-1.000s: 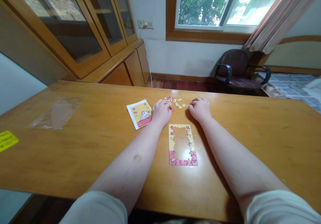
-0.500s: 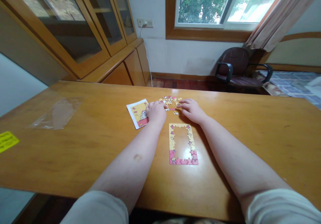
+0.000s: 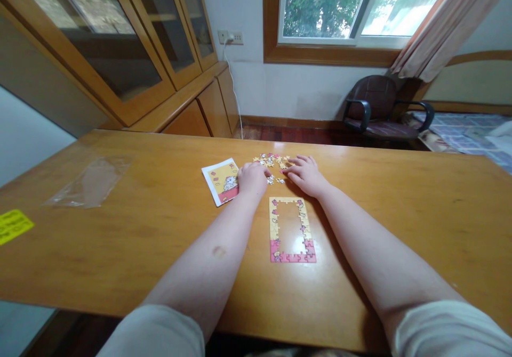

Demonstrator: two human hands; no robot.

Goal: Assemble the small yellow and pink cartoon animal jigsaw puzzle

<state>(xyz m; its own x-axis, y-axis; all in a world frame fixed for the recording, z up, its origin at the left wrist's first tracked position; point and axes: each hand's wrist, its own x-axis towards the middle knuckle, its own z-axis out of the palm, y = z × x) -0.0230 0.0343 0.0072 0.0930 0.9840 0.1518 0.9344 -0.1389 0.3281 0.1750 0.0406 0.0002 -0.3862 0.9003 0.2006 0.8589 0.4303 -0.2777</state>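
Loose jigsaw puzzle pieces in yellow, pink and white lie in a heap near the far side of the table. My left hand is at the heap's near left, fingers curled inward; what they hold, if anything, is hidden. Small white pieces lie by its fingertips. Across from it, my right hand rests with fingers spread, a pink piece at its fingertips. Between my forearms sits a joined puzzle border, yellow above and pink below, its middle bare. A picture sheet lies left of my left hand, which partly covers it.
A clear plastic bag lies on the wooden table at the left, with a yellow label near the left edge. Beyond the table are a glass-fronted cabinet, an armchair and a window.
My left hand has shifted slightly right, uncovering more of the picture sheet. Pink pieces between the hands have moved; one shows by my right fingertips. The puzzle border has not moved.
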